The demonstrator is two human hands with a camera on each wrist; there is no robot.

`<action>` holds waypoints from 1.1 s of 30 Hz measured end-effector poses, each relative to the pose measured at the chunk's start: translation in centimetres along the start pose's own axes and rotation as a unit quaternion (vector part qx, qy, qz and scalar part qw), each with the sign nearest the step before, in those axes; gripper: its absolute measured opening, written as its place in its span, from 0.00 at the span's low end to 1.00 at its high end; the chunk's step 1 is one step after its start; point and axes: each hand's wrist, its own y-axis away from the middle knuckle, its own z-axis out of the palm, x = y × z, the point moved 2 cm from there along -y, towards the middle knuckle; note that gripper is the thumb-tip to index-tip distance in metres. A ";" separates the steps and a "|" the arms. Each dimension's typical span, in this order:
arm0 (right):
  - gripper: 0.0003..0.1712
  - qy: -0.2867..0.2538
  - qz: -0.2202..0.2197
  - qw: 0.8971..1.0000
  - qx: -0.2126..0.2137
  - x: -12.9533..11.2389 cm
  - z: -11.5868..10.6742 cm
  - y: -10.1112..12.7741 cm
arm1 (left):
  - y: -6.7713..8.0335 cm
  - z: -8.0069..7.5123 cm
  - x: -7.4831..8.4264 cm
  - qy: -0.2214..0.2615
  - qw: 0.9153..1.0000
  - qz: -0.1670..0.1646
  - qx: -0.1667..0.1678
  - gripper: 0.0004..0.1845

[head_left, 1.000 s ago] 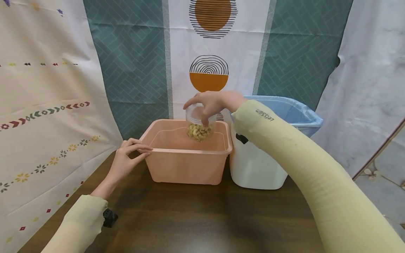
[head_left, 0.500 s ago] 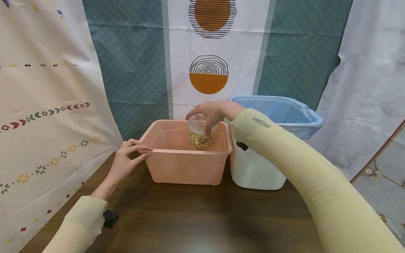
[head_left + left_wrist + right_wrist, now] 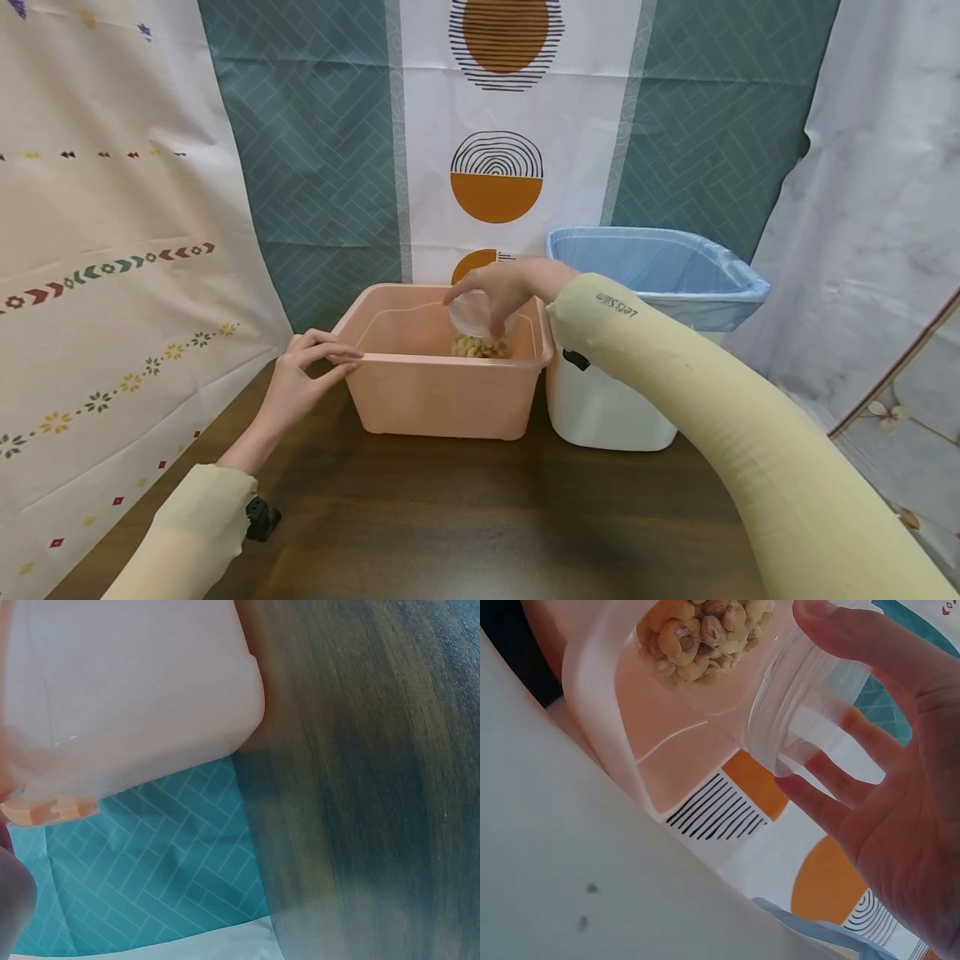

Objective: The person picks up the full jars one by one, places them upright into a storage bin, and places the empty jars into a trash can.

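Inside smooth pink plastic tub | right hand grips clear round jar

"That pink tub — plastic, would you say?"

"Yes, smooth plastic with a soft, half-matt sheen, and thin enough at the rim to let some light through. The little jar is clear plastic, glossy, with a ribbed neck; the nuts inside look dry and knobbly."

"And the tabletop?"

"Dark wood grain, smooth, with a low satin shine."

"The bin beside the tub?"

"White plastic, matt, lined with a thin, crinkly blue plastic bag. The backdrop behind is creased printed cloth, quite matt."

"The sleeves?"

"Pale yellow stretch knit, finely ribbed and matt."
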 end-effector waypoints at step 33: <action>0.51 -0.017 0.001 0.998 -0.054 0.9 1.5 0.3 | 0.1 0.1 -0.3 0.000 1.000 -0.002 0.001 0.11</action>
